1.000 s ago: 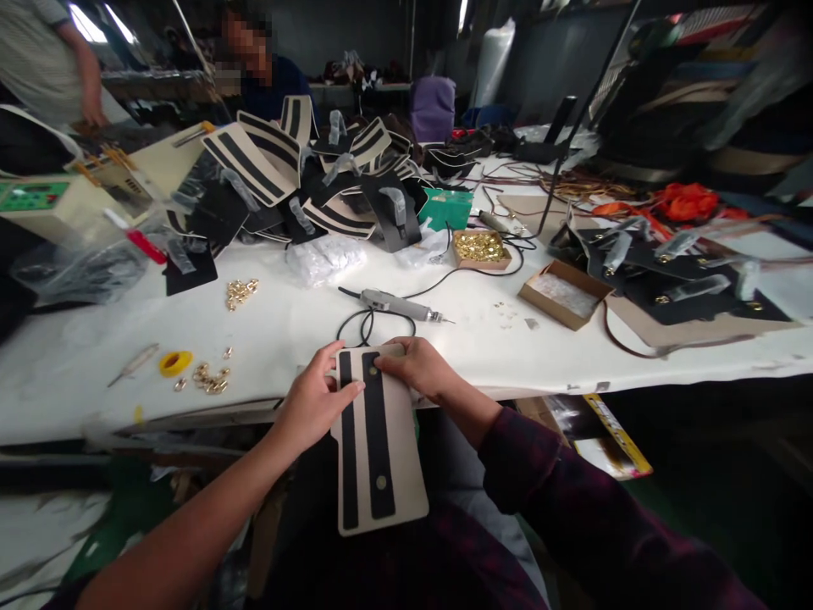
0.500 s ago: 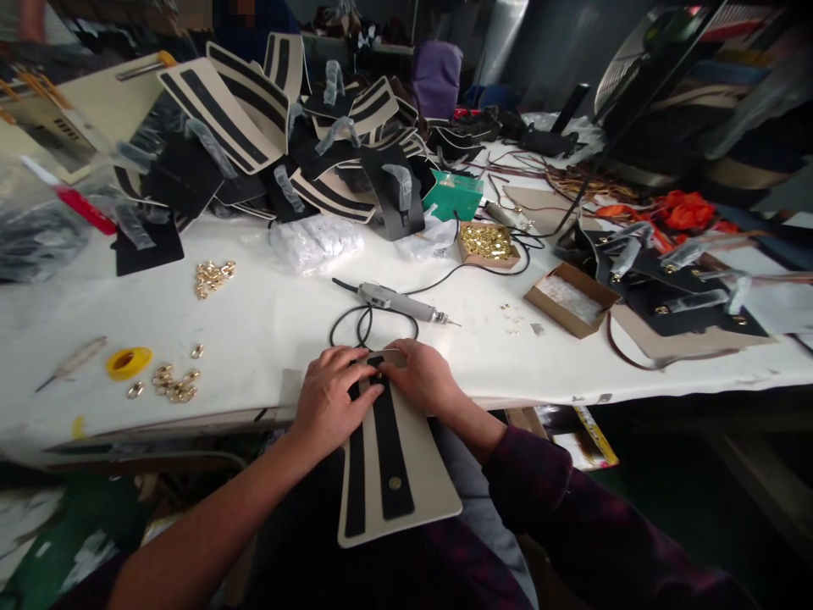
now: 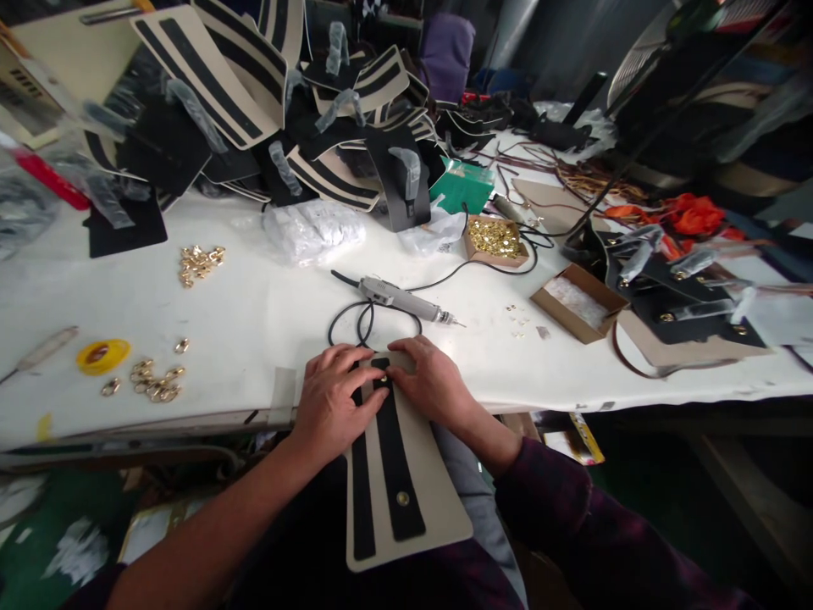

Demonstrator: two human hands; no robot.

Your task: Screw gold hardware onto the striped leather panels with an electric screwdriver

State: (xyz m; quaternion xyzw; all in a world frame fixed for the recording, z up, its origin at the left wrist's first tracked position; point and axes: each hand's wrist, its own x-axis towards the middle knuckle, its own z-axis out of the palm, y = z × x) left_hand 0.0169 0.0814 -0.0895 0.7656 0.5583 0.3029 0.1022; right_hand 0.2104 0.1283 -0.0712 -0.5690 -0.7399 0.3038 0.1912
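Note:
A beige panel [image 3: 438, 500] with black strips lies over my lap, its far end at the table edge. One brass fastener [image 3: 402, 499] shows near the panel's near end. My left hand [image 3: 336, 394] holds the far left part of the panel, thumb and fingers on the black strip. From the right, my right hand [image 3: 428, 377] grips the far end, its thumb by a small brass piece [image 3: 384, 378] on the strip. Just beyond the hands, a grey electric screwdriver [image 3: 406, 301] rests on the table with its cable looped.
Gold clasps [image 3: 156, 381] and yellow tape [image 3: 102, 356] sit at left. Behind are piled striped panels [image 3: 203, 76] and a plastic-wrapped bundle [image 3: 314, 230]. Right of centre stand a box of brass pieces [image 3: 494, 239] and a cardboard box [image 3: 577, 302].
The view has shifted slightly. The near end of the panel appears lower and further right. Both hands keep nearly the same hold at its far end.

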